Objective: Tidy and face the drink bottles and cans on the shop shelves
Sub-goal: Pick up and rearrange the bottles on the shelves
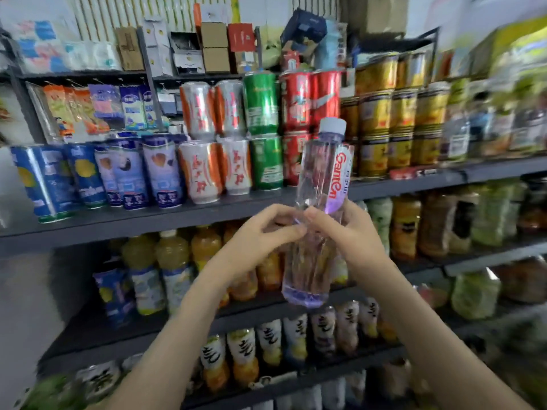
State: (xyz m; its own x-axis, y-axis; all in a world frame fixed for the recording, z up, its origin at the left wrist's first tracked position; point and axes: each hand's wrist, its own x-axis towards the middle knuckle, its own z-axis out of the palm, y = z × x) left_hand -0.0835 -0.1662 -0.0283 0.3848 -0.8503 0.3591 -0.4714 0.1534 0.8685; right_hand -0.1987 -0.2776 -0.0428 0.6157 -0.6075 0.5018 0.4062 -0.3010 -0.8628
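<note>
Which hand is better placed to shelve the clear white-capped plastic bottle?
Probably the right hand: its fingers curl round the clear white-capped plastic bottle, while the left hand only pinches its front with fingertips.

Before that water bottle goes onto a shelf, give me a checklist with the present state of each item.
1. Grip: the left hand and the right hand both hold the water bottle around its middle: ok.
2. Cap: the white cap is on: ok.
3. Posture: the bottle is near upright, its top leaning slightly right: ok.
4. Facing: the label is turned toward the right side, not square to the front: not ok.
5. Slot: the can shelf and the rows to the right are too blurred to show a gap: cannot tell.
</note>
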